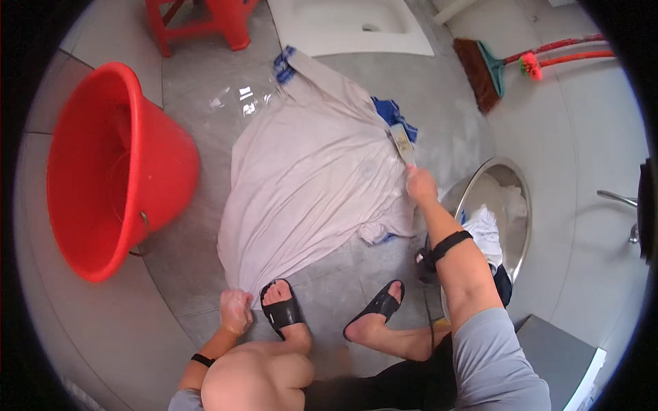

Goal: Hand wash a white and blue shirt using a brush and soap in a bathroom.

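Note:
A wet, pale pinkish-white cloth garment [308, 169] with blue patterned ends lies spread on the grey tiled floor. My left hand [236, 311], wet with suds, grips its lower left corner beside my left foot. In my right hand [422, 186] is the handle of a scrubbing brush [402, 143], which rests on the garment's right edge, just below a bunched blue part [393, 115]. The brush's underside is hidden. Suds and water shine on the floor at the garment's upper left.
A big red plastic tub [167, 164] lies tipped at the left, a red stool [229, 25] behind it. A white squat toilet [354, 43] is at the top. A broom [480, 74] leans at the upper right. At the right a metal basin [524, 205] holds clothes, near a wall tap [617, 197].

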A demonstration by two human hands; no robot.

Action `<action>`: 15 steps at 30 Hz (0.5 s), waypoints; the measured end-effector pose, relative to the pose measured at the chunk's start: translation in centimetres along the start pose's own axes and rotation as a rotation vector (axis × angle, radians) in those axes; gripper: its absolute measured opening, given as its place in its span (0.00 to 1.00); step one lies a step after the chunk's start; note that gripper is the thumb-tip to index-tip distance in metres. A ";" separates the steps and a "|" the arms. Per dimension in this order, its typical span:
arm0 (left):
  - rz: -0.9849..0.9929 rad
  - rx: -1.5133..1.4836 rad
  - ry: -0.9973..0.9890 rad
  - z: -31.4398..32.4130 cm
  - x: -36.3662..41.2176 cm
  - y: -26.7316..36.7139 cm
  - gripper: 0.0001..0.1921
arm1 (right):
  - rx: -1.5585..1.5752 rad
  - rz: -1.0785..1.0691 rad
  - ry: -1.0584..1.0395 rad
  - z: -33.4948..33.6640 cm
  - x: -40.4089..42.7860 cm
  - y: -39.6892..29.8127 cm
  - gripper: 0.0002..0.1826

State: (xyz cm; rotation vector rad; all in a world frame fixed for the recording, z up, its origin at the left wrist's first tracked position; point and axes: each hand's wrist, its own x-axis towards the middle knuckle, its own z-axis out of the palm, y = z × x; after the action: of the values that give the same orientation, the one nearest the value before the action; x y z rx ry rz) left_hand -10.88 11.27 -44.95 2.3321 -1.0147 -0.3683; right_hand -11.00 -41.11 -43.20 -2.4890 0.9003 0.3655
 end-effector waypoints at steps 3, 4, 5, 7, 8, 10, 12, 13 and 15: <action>-0.112 -0.076 -0.054 -1.1 1.2 0.1 0.07 | 0.063 -0.069 0.069 2.8 -2.5 -1.3 0.24; -0.240 -0.138 -0.083 -1.7 2.1 -0.1 0.08 | 0.111 -0.139 -0.040 6.1 -5.1 -5.0 0.20; -0.229 -0.137 -0.079 -2.6 4.4 0.0 0.08 | -0.006 -0.270 -0.162 8.6 -8.7 -9.1 0.19; -0.415 0.125 0.510 -4.6 10.4 0.7 0.12 | -0.182 -0.384 -0.598 9.3 -11.9 -15.9 0.17; -0.416 0.141 0.514 -5.4 11.2 -0.5 0.12 | -0.288 -0.484 -0.736 7.9 -12.8 -18.9 0.17; -0.605 -0.082 0.066 -3.8 13.5 -0.7 0.21 | -0.041 -0.600 -0.270 9.0 -7.7 -10.3 0.19; -0.681 -0.050 -0.038 -2.6 11.4 -2.6 0.22 | -0.117 -0.184 -0.048 4.1 -1.4 -5.3 0.20; -0.737 -0.027 -0.129 -2.4 11.0 -3.3 0.24 | 0.020 0.030 0.172 1.1 0.4 -2.9 0.23; -0.764 -0.129 -0.136 -2.3 11.3 -3.3 0.25 | -0.090 0.241 0.078 -1.3 2.2 -0.4 0.25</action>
State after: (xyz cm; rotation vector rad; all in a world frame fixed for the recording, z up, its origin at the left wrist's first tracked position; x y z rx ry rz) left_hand -0.28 5.63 -45.36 2.5144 -0.0979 -0.8579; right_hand -8.94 -42.68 -42.78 -2.4953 1.2473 0.3974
